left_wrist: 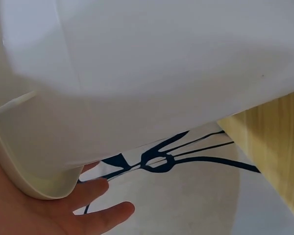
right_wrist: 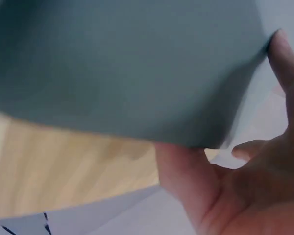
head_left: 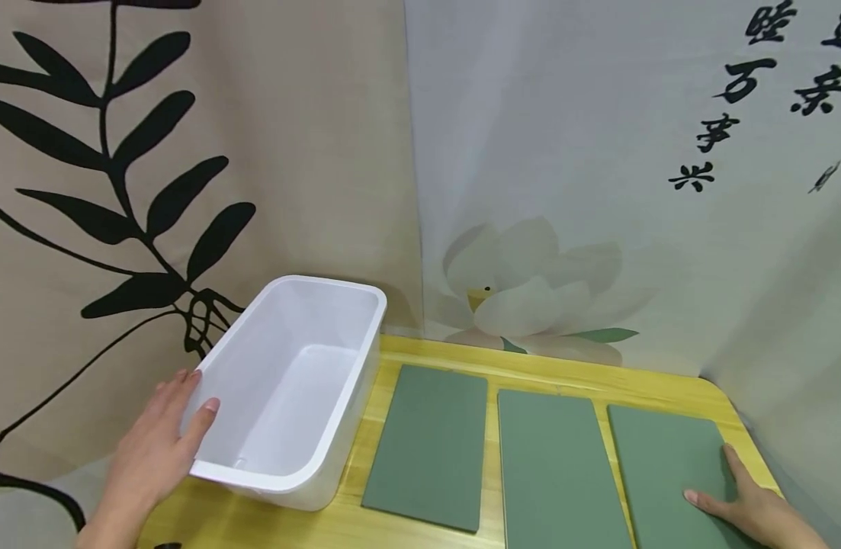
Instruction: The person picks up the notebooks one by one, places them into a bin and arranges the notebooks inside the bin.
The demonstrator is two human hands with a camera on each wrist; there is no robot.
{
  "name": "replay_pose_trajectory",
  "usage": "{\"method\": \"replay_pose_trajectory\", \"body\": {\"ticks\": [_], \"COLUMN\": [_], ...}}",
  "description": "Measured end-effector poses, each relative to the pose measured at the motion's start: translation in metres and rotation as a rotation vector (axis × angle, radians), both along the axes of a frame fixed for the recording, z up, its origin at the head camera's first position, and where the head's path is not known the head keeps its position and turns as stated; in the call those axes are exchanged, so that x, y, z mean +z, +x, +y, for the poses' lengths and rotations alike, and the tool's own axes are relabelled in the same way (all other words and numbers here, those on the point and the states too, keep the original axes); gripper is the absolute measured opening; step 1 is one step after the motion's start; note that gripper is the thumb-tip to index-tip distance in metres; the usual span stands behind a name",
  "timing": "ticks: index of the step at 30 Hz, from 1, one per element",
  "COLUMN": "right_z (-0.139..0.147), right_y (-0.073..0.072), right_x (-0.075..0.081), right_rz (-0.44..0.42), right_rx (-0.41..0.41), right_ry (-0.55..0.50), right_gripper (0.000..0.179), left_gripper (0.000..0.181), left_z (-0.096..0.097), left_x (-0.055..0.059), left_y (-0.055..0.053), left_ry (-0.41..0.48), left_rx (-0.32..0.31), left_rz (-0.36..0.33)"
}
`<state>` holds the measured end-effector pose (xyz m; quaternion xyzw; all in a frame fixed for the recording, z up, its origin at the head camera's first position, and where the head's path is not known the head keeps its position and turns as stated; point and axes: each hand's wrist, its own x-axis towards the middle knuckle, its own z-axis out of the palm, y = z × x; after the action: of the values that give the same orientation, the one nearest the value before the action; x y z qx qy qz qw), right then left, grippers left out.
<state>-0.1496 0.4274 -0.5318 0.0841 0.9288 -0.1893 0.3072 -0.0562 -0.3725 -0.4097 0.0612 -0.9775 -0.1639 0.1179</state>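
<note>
A white plastic bin (head_left: 373, 335) stands tilted towards the left on the wooden table. My left hand (head_left: 155, 438) holds its left rim, with the thumb over the inner side and the fingers along the outside; the left wrist view shows the bin wall (left_wrist: 152, 73) above those fingers. Three flat green boards lie in a row: a left board (head_left: 430, 446), a middle board (head_left: 557, 465) and a right board (head_left: 667, 457). At the right board's outer edge, my right hand (head_left: 756, 499) grips it, thumb on the face and a finger at the side.
The yellow wooden table (head_left: 530, 371) has a rounded far right corner. Behind it hang cloth curtains (head_left: 324, 152) with printed leaves, a lotus and dark characters. A small dark object (head_left: 168, 545) shows at the bottom edge, mostly cut off.
</note>
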Motion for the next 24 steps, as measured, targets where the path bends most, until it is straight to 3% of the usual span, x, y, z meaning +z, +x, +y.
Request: {"method": "replay_pose_trajectory", "body": {"ticks": [7, 13, 18, 24], "right_z": [0.012, 0.008, 0.002, -0.003], "right_y": [0.012, 0.018, 0.026, 0.033], "right_x": [-0.002, 0.014, 0.031, 0.044], "right_rz": [-0.002, 0.005, 0.149, 0.244], "right_rx": [0.032, 0.044, 0.11, 0.053], "right_ry": [-0.112, -0.269, -0.191, -0.2], "right_gripper": [0.117, 0.1, 0.091, 0.091], "left_gripper": [0.064, 0.066, 0.068, 0.069], "left_z": [0.004, 0.004, 0.002, 0.001], "left_x": [0.0, 0.002, 0.004, 0.004], "left_y": [0.001, 0.003, 0.002, 0.003], "left_ry": [-0.026, -0.112, -0.156, -0.16], "left_rx": [-0.031, -0.045, -0.067, -0.097], "left_rz": [0.028, 0.012, -0.003, -0.018]}}
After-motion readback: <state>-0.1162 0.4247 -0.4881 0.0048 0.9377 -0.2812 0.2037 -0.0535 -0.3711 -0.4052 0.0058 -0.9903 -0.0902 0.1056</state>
